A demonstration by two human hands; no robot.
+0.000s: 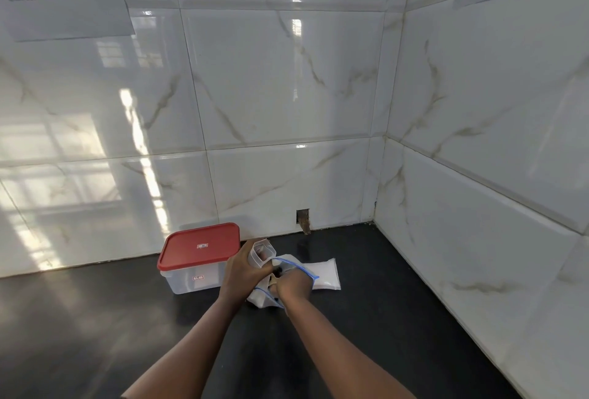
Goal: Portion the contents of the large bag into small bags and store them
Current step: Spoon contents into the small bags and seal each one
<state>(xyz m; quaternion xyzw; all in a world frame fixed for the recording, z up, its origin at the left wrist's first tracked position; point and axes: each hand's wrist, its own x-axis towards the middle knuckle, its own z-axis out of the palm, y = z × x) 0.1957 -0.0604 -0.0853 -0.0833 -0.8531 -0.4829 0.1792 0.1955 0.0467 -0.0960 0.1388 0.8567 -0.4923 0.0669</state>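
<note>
Box (188, 280): clear, red lid (200, 245) on, standing on the black counter (95, 319) against the tiled wall (280, 96).
Small bag (259, 253): just right of the box, upright, mouth open, gripped by the left hand (247, 271).
Large bag (263, 298): blue zip, right of the box, lying on the counter under both hands.
Right hand (294, 284): close beside the left, fingers curled at the large bag's mouth; its hold cannot be told.
Flat white pack (323, 272): farther right of the box, lying flat.
</note>
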